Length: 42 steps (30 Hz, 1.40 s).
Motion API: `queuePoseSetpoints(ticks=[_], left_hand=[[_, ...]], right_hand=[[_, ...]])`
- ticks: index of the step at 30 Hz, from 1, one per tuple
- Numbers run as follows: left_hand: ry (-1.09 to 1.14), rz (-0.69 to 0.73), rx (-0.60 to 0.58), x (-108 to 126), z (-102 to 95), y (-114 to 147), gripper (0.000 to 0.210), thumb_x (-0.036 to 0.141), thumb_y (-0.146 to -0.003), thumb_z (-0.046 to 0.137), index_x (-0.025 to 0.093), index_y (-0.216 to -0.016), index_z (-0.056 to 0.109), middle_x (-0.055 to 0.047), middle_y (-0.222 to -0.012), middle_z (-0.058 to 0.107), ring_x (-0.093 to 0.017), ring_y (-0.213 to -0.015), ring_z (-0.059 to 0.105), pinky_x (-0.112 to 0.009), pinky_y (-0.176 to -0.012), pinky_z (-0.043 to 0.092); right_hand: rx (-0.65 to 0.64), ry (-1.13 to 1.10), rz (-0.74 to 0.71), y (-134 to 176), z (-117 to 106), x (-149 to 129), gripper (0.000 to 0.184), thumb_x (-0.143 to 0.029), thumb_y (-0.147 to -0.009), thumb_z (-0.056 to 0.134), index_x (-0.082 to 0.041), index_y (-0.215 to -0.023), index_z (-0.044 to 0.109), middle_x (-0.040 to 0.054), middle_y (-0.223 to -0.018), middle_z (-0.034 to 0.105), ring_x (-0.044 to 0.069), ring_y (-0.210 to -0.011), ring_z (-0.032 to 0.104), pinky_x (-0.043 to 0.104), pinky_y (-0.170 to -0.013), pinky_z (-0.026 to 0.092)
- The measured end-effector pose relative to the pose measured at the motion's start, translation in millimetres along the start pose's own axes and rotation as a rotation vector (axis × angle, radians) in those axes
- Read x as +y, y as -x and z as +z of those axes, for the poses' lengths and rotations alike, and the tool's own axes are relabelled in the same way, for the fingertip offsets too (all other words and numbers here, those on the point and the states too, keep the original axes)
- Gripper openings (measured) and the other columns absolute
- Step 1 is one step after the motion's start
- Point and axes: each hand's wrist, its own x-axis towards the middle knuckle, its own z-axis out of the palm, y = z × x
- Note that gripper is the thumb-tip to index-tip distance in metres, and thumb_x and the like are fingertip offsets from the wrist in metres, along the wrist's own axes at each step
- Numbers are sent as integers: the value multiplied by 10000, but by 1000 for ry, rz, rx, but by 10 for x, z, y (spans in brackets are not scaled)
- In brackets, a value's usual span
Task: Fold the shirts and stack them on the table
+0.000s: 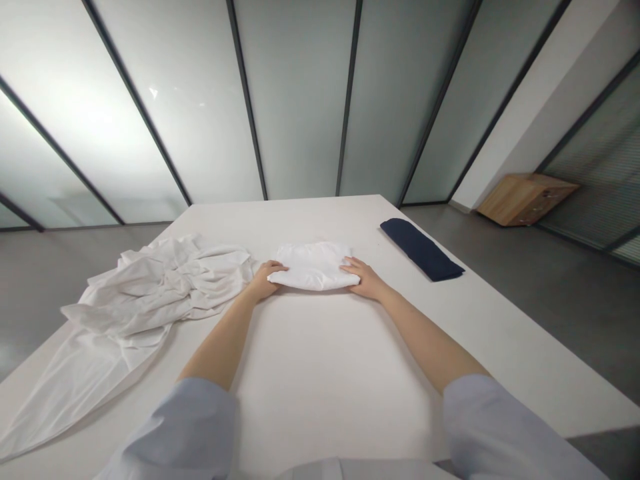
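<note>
A white cloth (314, 267), folded into a compact rectangle, lies on the white table in front of me. My left hand (266, 280) grips its left end, thumb and fingers over the near corner. At the opposite end, my right hand (366, 278) holds the right edge, with its fingertips on top of the fabric. The undersides of both grips are hidden. Left of my left hand, a crumpled heap of white fabric (170, 287) spreads out, one long piece trailing toward the near left edge of the table.
A dark navy folded cloth (423, 249) lies near the right edge of the white table (340, 380). Frosted glass panels (295, 93) stand behind the table. On the grey floor at the far right is a wooden cabinet (520, 199).
</note>
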Motion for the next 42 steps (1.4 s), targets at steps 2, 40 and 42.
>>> queuePoseSetpoints(ticks=[2,40,42], left_hand=[[-68,42,19,-29,12,-15,389,239,-723,586,218,-1093,703,-87,-1298,596,-265,-1246,504,-441,-1091,358],[-247,-184,-119,434,181,-50,458,372,-950,350,242,-1370,477,-81,-1509,389,-263,-1406,313,-459,-1128,253],[-243,-257,-120,387,211,-50,518,466,-941,365,231,-1395,450,-113,-1534,333,-300,-1406,307,-488,-1118,255]], right_hand=[[3,18,-21,-11,26,15,513,-178,-621,712,-225,-1131,698,99,-1400,519,312,-1317,441,481,-1087,358],[-108,235,172,-104,28,-329,441,-348,-978,326,-171,-1295,575,108,-1436,480,244,-1341,401,415,-1076,329],[-103,227,200,-106,18,-335,432,-362,-981,326,-185,-1274,590,101,-1412,509,230,-1304,449,401,-1063,338]])
